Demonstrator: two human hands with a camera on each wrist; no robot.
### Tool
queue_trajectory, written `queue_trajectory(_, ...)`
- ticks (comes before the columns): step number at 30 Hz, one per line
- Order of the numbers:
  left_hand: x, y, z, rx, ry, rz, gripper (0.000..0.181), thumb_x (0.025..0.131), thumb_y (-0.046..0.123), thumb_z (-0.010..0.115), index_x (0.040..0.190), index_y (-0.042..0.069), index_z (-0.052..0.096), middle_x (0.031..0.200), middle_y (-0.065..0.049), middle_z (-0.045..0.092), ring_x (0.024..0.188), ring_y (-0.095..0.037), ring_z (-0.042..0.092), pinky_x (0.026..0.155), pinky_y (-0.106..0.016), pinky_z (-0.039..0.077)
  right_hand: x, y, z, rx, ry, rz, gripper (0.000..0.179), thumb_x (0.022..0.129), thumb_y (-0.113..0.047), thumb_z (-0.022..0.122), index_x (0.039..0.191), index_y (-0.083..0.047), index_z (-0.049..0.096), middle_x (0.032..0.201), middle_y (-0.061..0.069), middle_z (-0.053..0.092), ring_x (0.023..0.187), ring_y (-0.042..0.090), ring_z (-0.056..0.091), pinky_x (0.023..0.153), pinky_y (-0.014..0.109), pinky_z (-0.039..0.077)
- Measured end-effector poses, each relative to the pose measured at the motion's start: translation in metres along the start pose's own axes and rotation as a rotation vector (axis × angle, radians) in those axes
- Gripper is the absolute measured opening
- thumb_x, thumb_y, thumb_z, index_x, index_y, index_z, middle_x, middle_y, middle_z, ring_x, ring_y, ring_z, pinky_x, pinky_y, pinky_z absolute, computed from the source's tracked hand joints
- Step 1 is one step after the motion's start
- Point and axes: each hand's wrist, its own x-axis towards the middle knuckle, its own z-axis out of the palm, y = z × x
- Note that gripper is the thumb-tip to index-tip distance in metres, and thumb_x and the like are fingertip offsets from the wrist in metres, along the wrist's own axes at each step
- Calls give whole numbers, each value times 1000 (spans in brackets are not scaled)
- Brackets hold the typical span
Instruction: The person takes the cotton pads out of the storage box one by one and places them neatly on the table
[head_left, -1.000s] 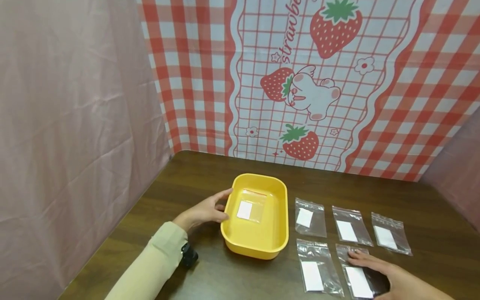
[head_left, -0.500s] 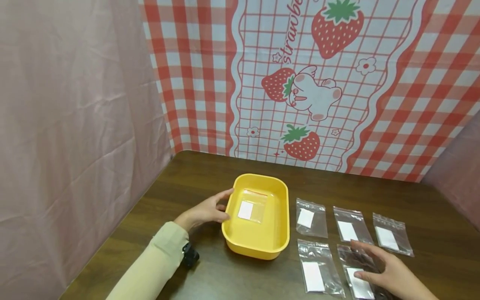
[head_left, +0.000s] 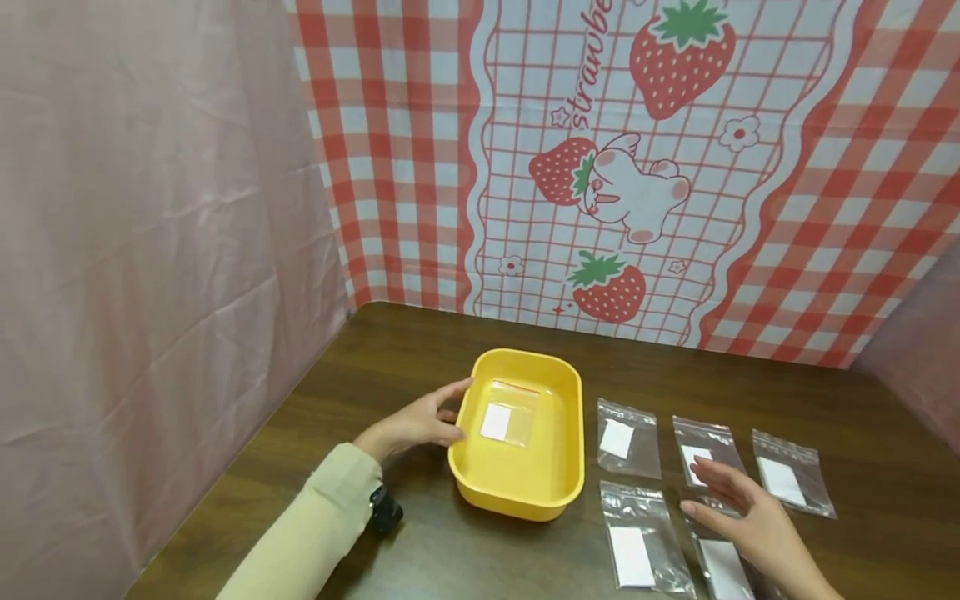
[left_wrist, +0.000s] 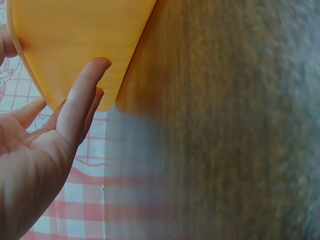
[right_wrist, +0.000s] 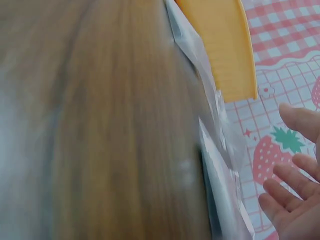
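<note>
My left hand (head_left: 417,423) rests against the left side of a yellow plastic bin (head_left: 517,497). Its fingers (left_wrist: 80,97) lie fairly straight along the outer wall in the left wrist view, and fingertips meet the rim. Inside the bin lies a clear zip bag (head_left: 519,421) with a white card. My right hand (head_left: 761,521) hovers with spread fingers, holding nothing. Below it, a front-row zip bag (head_left: 723,567) with a white card is partly covered; the fingertips overlap a back-row zip bag (head_left: 705,433) in the head view.
To the bin's right lie more zip bags: one near the bin (head_left: 628,437), one at far right (head_left: 793,475), one in front (head_left: 645,542). All bear white cards. A strawberry-print checked cloth (head_left: 607,208) hangs behind the dark wooden table (head_left: 420,342); a pink curtain (head_left: 150,250) hangs left.
My right hand has risen off the front-row zip bag and moved forward and slightly left, towards the back row. The left hand stays at the bin. The view has shifted slightly.
</note>
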Motion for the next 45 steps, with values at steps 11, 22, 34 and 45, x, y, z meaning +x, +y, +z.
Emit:
queue_trajectory(11, 1, 0, 1, 0, -7, 4, 86, 77, 0, 64, 149, 13, 19, 144, -18, 26, 108, -31, 52, 75, -33, 52, 8, -6, 15, 123, 96, -54, 58, 81, -19, 72, 130, 3, 48, 120, 16, 58, 98, -10, 51, 78, 8, 42)
queue_trajectory(22, -1, 3, 1, -1, 13, -20, 86, 78, -1, 66, 149, 16, 21, 145, -14, 26, 108, -28, 52, 78, -37, 51, 22, -24, 31, 218, 93, -8, 59, 81, -21, 72, 130, 1, 47, 119, 16, 59, 97, -3, 56, 77, 12, 45)
queue_trajectory(34, -1, 1, 0, -8, 4, -12, 86, 78, -1, 65, 149, 14, 20, 144, -14, 26, 108, -29, 52, 77, -37, 52, 44, -51, 45, 300, 124, -77, 52, 80, -13, 73, 125, 4, 51, 115, 12, 61, 96, -1, 57, 79, 13, 45)
queue_trajectory(45, 1, 2, -1, 0, 19, -37, 85, 78, -1, 65, 149, 16, 22, 143, -14, 28, 105, -27, 54, 76, -35, 52, 64, -70, 51, 371, 101, -108, 51, 82, -18, 72, 124, 3, 52, 112, 6, 62, 98, 2, 57, 81, 15, 45)
